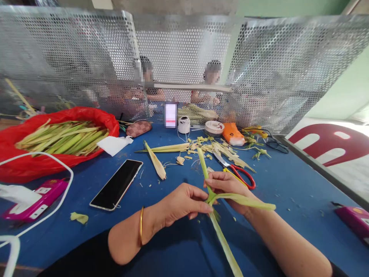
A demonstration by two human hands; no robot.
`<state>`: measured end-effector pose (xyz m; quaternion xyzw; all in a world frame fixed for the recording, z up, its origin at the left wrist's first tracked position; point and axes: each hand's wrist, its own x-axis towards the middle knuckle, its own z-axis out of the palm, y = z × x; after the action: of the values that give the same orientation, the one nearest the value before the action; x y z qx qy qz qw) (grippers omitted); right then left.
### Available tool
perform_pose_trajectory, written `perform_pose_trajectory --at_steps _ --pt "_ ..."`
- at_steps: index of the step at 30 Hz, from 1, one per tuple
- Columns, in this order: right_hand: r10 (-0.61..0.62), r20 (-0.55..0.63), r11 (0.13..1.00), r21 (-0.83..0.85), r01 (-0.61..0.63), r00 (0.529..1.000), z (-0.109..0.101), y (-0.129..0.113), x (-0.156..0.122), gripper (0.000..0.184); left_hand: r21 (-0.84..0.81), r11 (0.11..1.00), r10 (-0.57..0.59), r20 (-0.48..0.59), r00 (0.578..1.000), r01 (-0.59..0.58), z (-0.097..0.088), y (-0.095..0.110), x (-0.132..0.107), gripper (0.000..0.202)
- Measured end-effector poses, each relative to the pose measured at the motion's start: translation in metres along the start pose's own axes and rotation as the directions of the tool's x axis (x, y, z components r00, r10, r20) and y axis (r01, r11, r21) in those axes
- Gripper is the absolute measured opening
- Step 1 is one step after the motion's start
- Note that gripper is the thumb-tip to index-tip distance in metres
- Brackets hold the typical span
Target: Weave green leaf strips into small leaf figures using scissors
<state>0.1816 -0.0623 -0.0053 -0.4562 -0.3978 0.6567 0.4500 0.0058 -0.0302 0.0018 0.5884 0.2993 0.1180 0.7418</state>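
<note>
I have both bare hands over the blue tabletop (288, 184), working one pale-green piece of flat leaf strips (212, 197), held just off centre to the right. At least three arms fan out from a bunched crossing: one up and away, one to the right across the right wrist, one down toward me.

Left hand (183, 202): thumb and index nearly closed in a pinch at the crossing, other fingers curled. Right hand (230, 188): fingers bent, fingertips gripping the strips just above the crossing; can't tell how hard, or what its hidden fingers do.

Handling, my read: very light, no load on the grip. Soft and bendy across the flat, a bit springy lengthwise; the free arms hold nearly straight. Likely slick if damp, and prone to split along the grain. Best hold: fingertip pads flat on the crossing, where layers stack. Avoid tugging a thin free end.

Near the right hand: metal scissors with a red loop handle (235, 168), just beyond the knuckles; mind the arm there.
</note>
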Motion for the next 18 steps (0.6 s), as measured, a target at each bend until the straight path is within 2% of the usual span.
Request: perform_pose_trajectory --at_steps 4,8,11,14,16,18 --pt "-0.131 -0.124 0.991 -0.018 0.129 0.984 0.008 0.012 0.005 0.028 0.005 1.0 0.021 -0.012 1.0 -0.021 0.001 -0.002 0.001 0.025" --pt "-0.143 -0.194 0.989 -0.072 0.131 0.971 0.005 0.011 0.008 0.022 -0.049 0.999 -0.012 -0.107 0.994 0.007 0.002 -0.002 0.003 0.026" --pt "-0.187 -0.175 0.982 -0.05 0.181 0.967 -0.002 0.0 0.003 0.026 -0.095 0.995 -0.024 -0.163 0.986 0.008 -0.001 0.0 0.003 0.027" --pt "-0.223 -0.086 0.974 -0.063 0.218 0.971 -0.005 -0.008 -0.003 0.031 -0.105 0.994 0.008 -0.18 0.984 -0.027 -0.004 0.001 0.003 0.029" --pt "-0.252 -0.076 0.966 -0.086 0.246 0.965 -0.005 -0.009 -0.005 0.023 -0.086 0.995 0.033 -0.175 0.984 -0.049 -0.005 0.003 0.002 0.029" --pt "-0.299 -0.118 0.95 -0.131 0.283 0.947 -0.005 -0.006 -0.003 0.015 -0.055 0.997 0.043 -0.146 0.988 -0.052 -0.005 0.003 0.002 0.03"
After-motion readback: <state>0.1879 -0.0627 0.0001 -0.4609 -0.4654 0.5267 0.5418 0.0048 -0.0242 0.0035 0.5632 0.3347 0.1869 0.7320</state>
